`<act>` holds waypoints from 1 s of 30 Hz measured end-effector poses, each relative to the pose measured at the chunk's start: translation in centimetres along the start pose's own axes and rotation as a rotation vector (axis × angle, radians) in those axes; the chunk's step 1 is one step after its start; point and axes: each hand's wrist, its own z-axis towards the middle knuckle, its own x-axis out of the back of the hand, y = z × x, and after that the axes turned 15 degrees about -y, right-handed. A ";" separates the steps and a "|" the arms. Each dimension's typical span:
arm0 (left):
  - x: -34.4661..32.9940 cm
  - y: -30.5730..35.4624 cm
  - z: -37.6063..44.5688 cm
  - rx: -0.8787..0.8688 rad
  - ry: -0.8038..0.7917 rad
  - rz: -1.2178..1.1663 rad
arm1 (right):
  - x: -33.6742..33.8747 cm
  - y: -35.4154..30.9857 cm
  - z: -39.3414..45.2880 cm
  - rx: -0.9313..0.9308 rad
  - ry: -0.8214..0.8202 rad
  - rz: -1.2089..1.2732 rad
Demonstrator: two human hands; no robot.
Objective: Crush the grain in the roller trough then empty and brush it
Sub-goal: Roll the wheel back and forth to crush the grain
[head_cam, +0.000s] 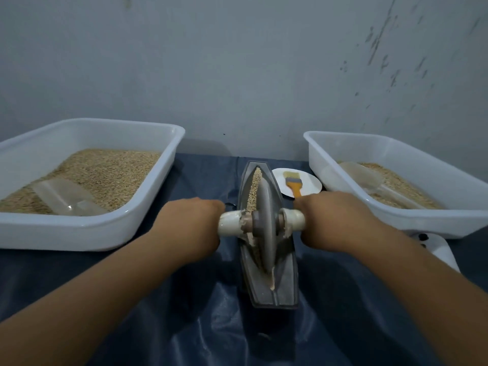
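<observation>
A grey boat-shaped roller trough [284,283] lies lengthwise in the middle of the table. Grain [254,186] fills its groove on the far side of the wheel. A grey roller wheel [265,228] stands upright in the groove on a cross axle with white handles [231,225]. My left hand [191,223] grips the left handle and my right hand [330,220] grips the right handle. An orange-handled brush [293,184] lies on a white plate [311,184] behind the trough on the right.
A white tub [87,233] of grain with a clear scoop [63,198] stands at the left. A second white tub [449,223] with grain and a scoop [364,178] stands at the right. A dark blue sheet [200,313] covers the table; a grey wall rises behind.
</observation>
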 end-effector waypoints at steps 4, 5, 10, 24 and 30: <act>-0.4 -0.4 -1.3 0.001 0.019 -0.004 | 0.0 -0.3 -1.2 -0.004 0.071 -0.034; -0.4 -0.3 -0.9 0.007 0.036 0.002 | 0.0 -0.3 -0.7 -0.022 0.063 -0.021; 0.7 -0.2 4.2 0.004 0.069 0.086 | -0.6 0.7 4.2 -0.116 -0.014 0.087; 1.3 0.3 4.3 -0.017 0.026 0.105 | -0.8 1.1 4.3 -0.069 -0.021 0.099; 0.7 0.3 -1.2 -0.017 0.084 0.106 | -0.9 0.1 -1.7 -0.009 0.029 0.088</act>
